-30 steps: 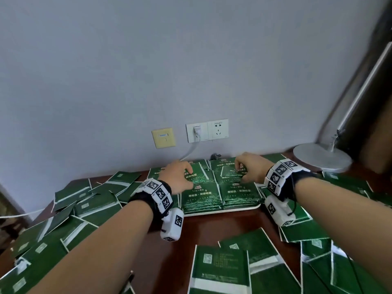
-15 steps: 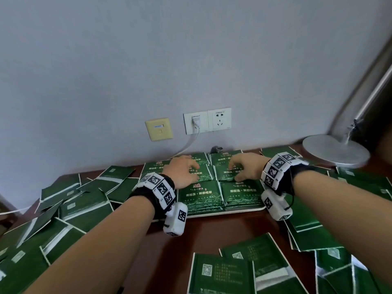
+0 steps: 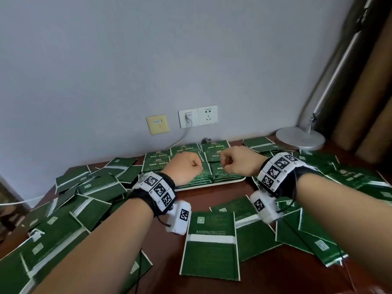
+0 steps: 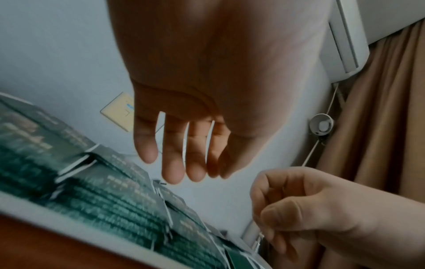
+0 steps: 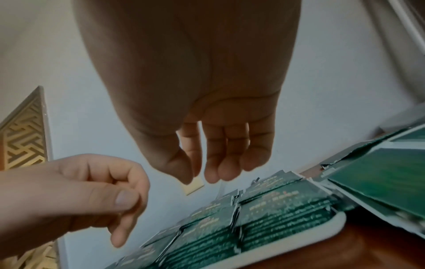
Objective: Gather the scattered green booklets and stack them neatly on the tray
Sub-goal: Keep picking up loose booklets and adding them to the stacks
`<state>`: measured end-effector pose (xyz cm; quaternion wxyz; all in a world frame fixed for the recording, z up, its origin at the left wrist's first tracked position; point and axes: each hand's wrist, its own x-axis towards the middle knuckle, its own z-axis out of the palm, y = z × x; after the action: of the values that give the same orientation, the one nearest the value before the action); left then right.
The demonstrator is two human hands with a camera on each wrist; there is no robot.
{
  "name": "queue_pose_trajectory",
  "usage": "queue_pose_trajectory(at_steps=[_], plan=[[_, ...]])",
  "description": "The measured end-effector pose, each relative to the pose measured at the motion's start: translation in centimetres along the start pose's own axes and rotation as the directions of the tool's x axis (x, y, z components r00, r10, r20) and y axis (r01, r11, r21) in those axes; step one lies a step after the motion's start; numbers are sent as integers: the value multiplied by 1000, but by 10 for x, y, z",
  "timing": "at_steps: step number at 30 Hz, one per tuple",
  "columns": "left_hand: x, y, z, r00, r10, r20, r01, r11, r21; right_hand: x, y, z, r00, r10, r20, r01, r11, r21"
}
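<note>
Green paper booklets with white bands lie scattered on the dark wooden table beneath and either side of your wrists, while squared stacks fill the white rounded tray just beyond your knuckles. Your left hand hangs above those stacks, fingers loosely curled, holding nothing. Your right hand, just beside it, is likewise loosely curled and empty, touching nothing. Both wrist views blur the cover print, so it cannot be read. Your forearms hide several booklets, and the frame edges cut off others.
</note>
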<state>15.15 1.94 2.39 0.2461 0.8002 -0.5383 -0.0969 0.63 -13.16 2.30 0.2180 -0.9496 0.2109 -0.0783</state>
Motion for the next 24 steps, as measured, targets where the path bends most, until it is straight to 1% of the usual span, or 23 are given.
queue_pose_trajectory(at_steps=[3,6,9,13,16,19,22,24], plan=[[-31,10,16,998,6,63,-6,1000,-6,-32,-8,10,999,6,52,-5,1000,-18],[-53,8,35,987,-27,161,26,1000,8,-55,-9,23,990,30,139,-24,999,-42],[-64,2,49,959,-76,274,65,997,49,-64,-5,36,977,83,198,-64,993,-98],[-71,2,55,933,-109,343,53,984,167,-65,-5,46,950,148,275,-85,970,-228],[-71,1,62,907,-134,398,62,980,189,-61,-9,49,922,163,351,-57,954,-294],[-69,-3,69,905,-156,396,69,972,225,-54,-9,54,906,170,389,-19,931,-363],[-68,-4,72,918,-165,361,54,953,298,-50,-8,58,911,157,380,2,923,-385],[-68,-6,73,925,-175,338,67,949,307,-48,-7,57,912,154,381,3,924,-382]])
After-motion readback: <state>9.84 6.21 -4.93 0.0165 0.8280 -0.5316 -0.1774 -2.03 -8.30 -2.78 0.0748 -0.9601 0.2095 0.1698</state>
